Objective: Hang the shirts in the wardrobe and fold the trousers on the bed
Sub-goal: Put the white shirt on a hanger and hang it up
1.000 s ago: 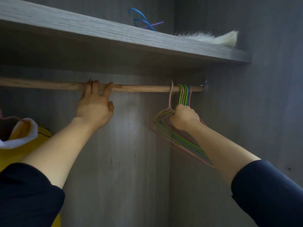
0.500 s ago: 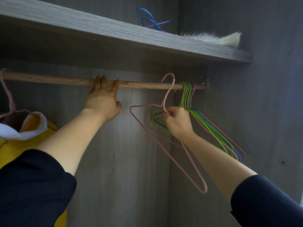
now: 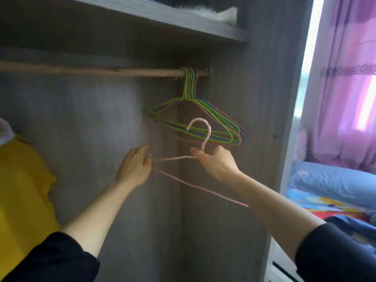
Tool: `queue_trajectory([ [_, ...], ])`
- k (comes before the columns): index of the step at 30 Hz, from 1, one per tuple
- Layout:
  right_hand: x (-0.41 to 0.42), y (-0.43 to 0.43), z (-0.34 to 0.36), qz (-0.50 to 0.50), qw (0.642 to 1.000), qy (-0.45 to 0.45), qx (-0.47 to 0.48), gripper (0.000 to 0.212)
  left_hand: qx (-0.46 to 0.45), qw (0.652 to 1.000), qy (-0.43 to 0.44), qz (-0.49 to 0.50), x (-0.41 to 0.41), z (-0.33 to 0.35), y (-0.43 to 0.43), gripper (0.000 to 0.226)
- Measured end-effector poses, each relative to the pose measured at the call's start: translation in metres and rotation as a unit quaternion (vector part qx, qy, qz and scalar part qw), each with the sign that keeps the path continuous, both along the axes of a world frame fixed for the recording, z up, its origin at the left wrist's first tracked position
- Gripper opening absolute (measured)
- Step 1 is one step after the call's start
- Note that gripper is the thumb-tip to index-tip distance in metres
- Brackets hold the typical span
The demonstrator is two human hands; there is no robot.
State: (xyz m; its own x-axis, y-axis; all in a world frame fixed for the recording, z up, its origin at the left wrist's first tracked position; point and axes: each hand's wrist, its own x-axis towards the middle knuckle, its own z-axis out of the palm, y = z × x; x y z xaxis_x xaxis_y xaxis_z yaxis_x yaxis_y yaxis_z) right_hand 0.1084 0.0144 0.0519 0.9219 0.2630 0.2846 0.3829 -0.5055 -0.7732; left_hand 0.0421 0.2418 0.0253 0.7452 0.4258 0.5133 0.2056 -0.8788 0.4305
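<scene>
Below rail (image 3: 101,71) | right hand (image 3: 217,161) grips pink hanger (image 3: 209,130) | left hand (image 3: 134,167) at its corner, grip unclear

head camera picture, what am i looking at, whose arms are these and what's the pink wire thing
A camera worn on a person's head looks into a wardrobe, so both arms are the wearer's own. The right hand pinches a pink hanger just below its hook. The left hand is at the hanger's far corner; whether it grips is unclear. More wire hangers hang on the wooden rail, a yellow garment is at the left, and a bed shows at the right.
</scene>
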Motion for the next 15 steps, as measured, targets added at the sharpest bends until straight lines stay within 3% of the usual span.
queue_trajectory([
  [4, -0.006, -0.067, -0.036, -0.023, 0.997, 0.014, -0.076, 0.041, -0.046, 0.997, 0.015, -0.06, 0.014, -0.048, -0.061, 0.035],
  [7, -0.007, -0.127, -0.061, -0.027, 0.992, 0.085, -0.089, 0.037, -0.079, 0.99, 0.03, -0.112, 0.024, -0.084, -0.125, 0.032],
  [11, -0.011, -0.216, -0.087, -0.069, 0.981, 0.134, -0.12, 0.038, -0.068, 0.982, 0.075, -0.162, 0.035, -0.124, -0.223, 0.032],
  [15, -0.018, -0.326, -0.105, -0.133, 0.971, 0.152, -0.124, 0.038, -0.05, 0.957, 0.087, -0.272, 0.049, -0.154, -0.336, 0.031],
])
